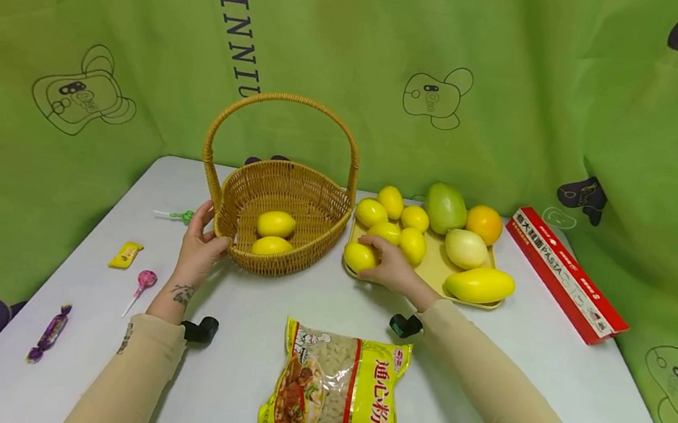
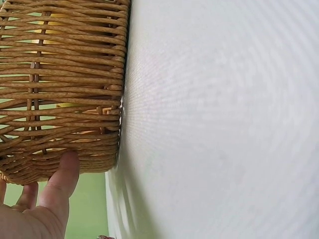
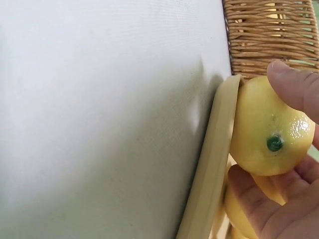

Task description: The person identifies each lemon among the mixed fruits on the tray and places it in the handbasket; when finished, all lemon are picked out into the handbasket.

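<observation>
R hand (image 1: 393,267) (cut off in R wrist cam) has a lemon (image 1: 360,258) pinched btwn its fingers (image 3: 254,196) just right of the wicker basket (image 1: 313,226), L hand (image 1: 200,253) gripping basket's left side, some fingertips hidden tbh.

White table (image 1: 235,379), wicker basket (image 1: 309,254) and yellow tray (image 1: 434,266) near far edge, red box (image 1: 566,275) by right edge, candies (image 1: 125,255) along left edge.

Left arm (image 1: 123,377) extends up from lower left of frame, beige sleeve, dark lettering on bare wrist (image 1: 173,298). Left hand (image 1: 199,253) left of centre, gripping. Right arm (image 1: 503,389) slants from lower right; right hand (image 1: 393,267) just right of centre, fingers (image 3: 251,196) curled, pinching.
</observation>
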{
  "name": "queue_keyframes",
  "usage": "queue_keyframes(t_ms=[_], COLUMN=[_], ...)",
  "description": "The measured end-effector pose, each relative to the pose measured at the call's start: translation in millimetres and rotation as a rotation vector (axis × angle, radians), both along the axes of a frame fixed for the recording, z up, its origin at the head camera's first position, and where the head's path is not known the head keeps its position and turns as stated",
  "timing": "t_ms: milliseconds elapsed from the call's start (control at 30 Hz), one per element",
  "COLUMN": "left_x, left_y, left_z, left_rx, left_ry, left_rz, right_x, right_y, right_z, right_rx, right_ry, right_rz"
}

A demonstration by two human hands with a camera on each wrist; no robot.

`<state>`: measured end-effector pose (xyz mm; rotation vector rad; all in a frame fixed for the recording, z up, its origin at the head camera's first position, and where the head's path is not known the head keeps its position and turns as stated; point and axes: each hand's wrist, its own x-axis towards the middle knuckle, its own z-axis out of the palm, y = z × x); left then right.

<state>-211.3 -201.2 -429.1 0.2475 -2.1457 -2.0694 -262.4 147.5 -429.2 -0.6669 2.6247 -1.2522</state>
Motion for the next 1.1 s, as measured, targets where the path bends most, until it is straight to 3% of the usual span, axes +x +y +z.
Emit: queue_keyframes(t_ms=[167, 267, 367, 533, 667, 833, 1100], left_x=[-0.6, 0.0, 2.5, 9.4, 10.8, 5.5, -0.4], left_y=[1.0, 2.0, 3.4, 6.1, 5.6, 1.1, -0.7], left_z=[-2.2, -0.1, 6.0, 18.4, 20.6, 11.3, -1.5], left_rx=[-0.008, -0.003, 0.01, 0.019, 0.007, 0.003, 0.013], left_ry=[0.016, 0.011, 0.001, -0.003, 0.001, 0.014, 0.031], left_rz=[0.005, 0.002, -0.005, -0.017, -0.023, -0.017, -0.006], right_x=[-2.5, -3.2, -2.4, 1.6, -0.6, -13.4, -32.0], right_y=[0.1, 2.1, 3.0, -3.1, -17.4, -49.9, -105.4], right_z=[-1.5, -0.9, 2.5, 17.5, 32.7, 50.9, 65.4], right_rx=[0.013, -0.038, -0.151, -0.454, -0.611, -0.617, -0.487], right_ry=[-0.002, -0.033, -0.069, -0.15, -0.196, -0.213, -0.214], right_rz=[-0.015, -0.027, -0.036, 0.008, 0.047, 0.074, 0.058])
